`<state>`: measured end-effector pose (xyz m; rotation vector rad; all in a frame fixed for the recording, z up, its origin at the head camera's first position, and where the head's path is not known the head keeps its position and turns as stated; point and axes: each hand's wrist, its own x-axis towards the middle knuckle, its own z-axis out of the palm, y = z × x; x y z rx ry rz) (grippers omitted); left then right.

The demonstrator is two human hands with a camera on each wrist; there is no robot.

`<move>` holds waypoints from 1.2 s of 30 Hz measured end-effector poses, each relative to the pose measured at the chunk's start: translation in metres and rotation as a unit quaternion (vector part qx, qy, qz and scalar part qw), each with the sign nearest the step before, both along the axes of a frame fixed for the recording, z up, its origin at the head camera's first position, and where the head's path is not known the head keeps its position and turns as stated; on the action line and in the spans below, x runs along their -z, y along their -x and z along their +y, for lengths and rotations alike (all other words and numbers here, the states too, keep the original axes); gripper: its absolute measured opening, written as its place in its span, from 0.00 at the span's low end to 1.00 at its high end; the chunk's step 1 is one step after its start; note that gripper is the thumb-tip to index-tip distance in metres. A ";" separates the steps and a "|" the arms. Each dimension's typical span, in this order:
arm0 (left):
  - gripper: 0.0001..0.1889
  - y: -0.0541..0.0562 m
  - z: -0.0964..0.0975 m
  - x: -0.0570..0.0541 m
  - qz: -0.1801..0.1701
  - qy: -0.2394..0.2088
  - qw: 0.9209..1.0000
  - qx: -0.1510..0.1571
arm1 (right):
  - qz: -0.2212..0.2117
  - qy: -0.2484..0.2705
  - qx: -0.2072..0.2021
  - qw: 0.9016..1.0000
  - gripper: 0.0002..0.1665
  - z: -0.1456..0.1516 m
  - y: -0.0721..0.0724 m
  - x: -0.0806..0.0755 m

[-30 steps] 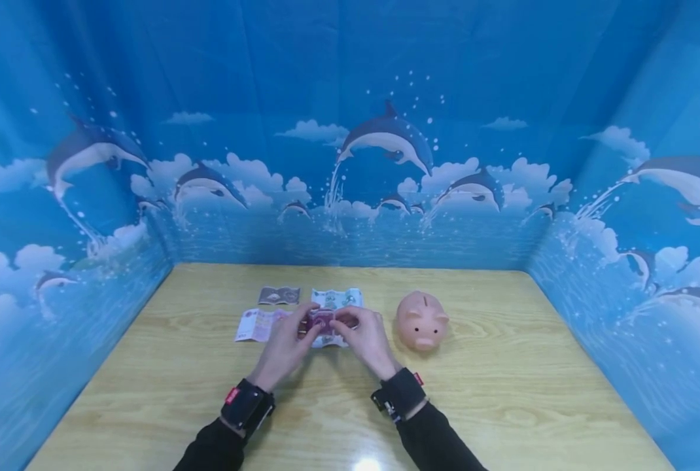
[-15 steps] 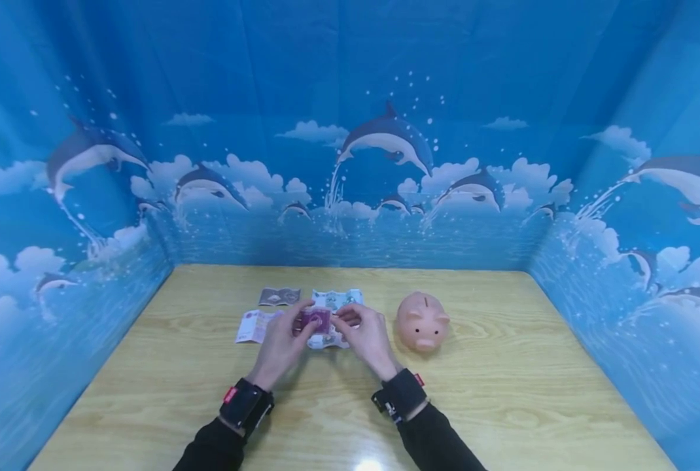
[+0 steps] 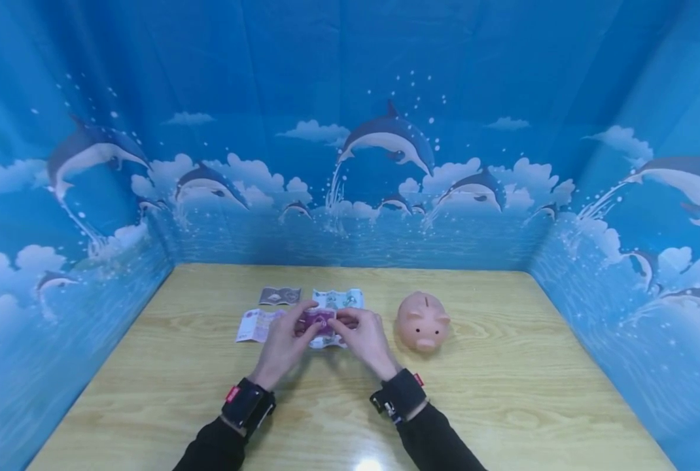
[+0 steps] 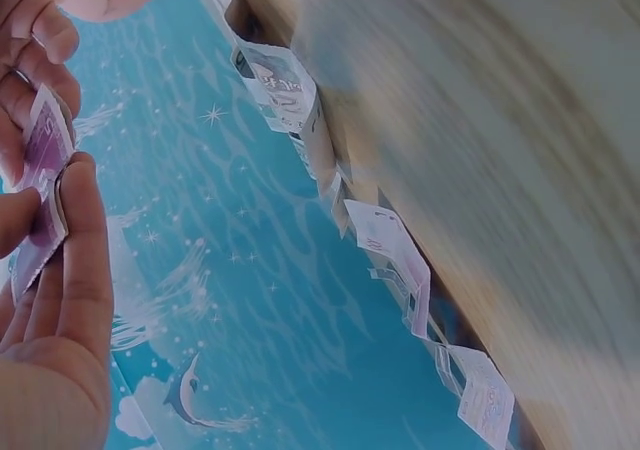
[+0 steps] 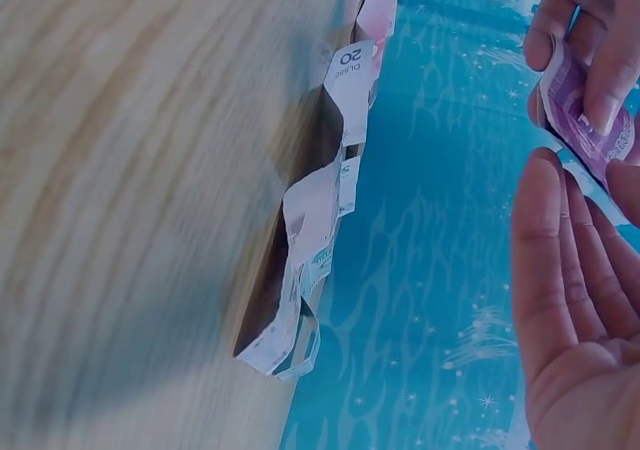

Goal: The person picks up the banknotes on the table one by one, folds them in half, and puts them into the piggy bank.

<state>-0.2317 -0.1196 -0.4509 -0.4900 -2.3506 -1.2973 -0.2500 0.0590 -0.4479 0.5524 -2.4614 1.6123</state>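
The left hand (image 3: pixel 282 345) and right hand (image 3: pixel 369 338), fingers curled, pinch opposite ends of a purple banknote (image 3: pixel 320 316) between thumb and fingers, above a creased green banknote (image 3: pixel 339 299) on the wooden table (image 3: pixel 515 386); a pink-and-white banknote (image 3: pixel 256 325) and a brown banknote (image 3: pixel 280 296) lie to the left, a pink piggy bank (image 3: pixel 423 319) to the right

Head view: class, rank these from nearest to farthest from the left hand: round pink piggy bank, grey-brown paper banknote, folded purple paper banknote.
1. Folded purple paper banknote: pinched in the left hand.
2. Grey-brown paper banknote: just beyond the left hand.
3. Round pink piggy bank: off to the right, past the right hand.
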 end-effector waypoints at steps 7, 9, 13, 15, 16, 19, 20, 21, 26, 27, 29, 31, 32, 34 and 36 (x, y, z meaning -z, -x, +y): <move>0.22 -0.001 0.001 -0.001 -0.007 -0.006 1.000 0.004 | -0.002 0.005 -0.007 1.000 0.13 0.000 -0.001 -0.001; 0.22 -0.001 0.001 -0.001 -0.008 -0.006 1.000 0.004 | 0.000 0.006 -0.005 1.000 0.12 0.000 -0.001 0.000; 0.21 -0.002 0.002 0.000 -0.010 -0.006 1.000 0.004 | 0.009 0.006 0.004 1.000 0.11 -0.001 -0.003 0.001; 0.20 -0.002 0.002 0.001 -0.012 -0.010 1.000 0.005 | 0.013 0.004 0.014 1.000 0.10 -0.001 -0.004 0.000; 0.19 -0.002 0.003 0.001 -0.014 -0.012 1.000 0.003 | 0.013 0.006 0.018 1.000 0.10 -0.002 -0.004 0.001; 0.14 -0.002 0.003 0.001 -0.023 -0.022 0.999 0.001 | 0.014 0.019 0.032 0.999 0.09 -0.001 -0.004 0.001; 0.12 -0.002 0.004 0.001 -0.026 -0.024 0.999 -0.002 | 0.015 0.021 0.037 0.999 0.09 -0.001 -0.003 0.001; 0.10 -0.001 0.004 0.001 -0.029 -0.026 0.999 -0.004 | 0.016 0.024 0.040 0.999 0.09 -0.001 -0.003 0.002; 0.04 -0.001 0.003 0.001 -0.030 -0.027 0.999 -0.007 | 0.019 0.027 0.043 0.999 0.08 0.000 -0.002 0.001; 0.03 -0.001 0.003 0.001 -0.029 -0.028 0.999 -0.006 | 0.017 0.028 0.041 0.999 0.08 -0.001 -0.003 0.001; 0.03 -0.001 0.003 0.001 -0.026 -0.033 0.999 -0.005 | 0.014 0.029 0.035 0.999 0.08 -0.001 -0.003 0.000; 0.03 -0.002 0.003 0.001 -0.026 -0.037 0.999 -0.006 | 0.013 0.031 0.028 0.999 0.09 -0.002 -0.003 0.000; 0.03 -0.002 0.003 0.001 -0.024 -0.038 0.999 -0.006 | 0.012 0.032 0.024 0.999 0.09 -0.002 -0.003 0.000; 0.03 -0.002 0.002 0.001 -0.024 -0.040 0.999 -0.008 | 0.012 0.032 0.017 0.999 0.10 -0.002 -0.003 0.000; 0.02 -0.002 0.002 0.001 -0.023 -0.037 0.999 -0.008 | 0.010 0.037 0.007 0.999 0.10 -0.002 -0.003 0.000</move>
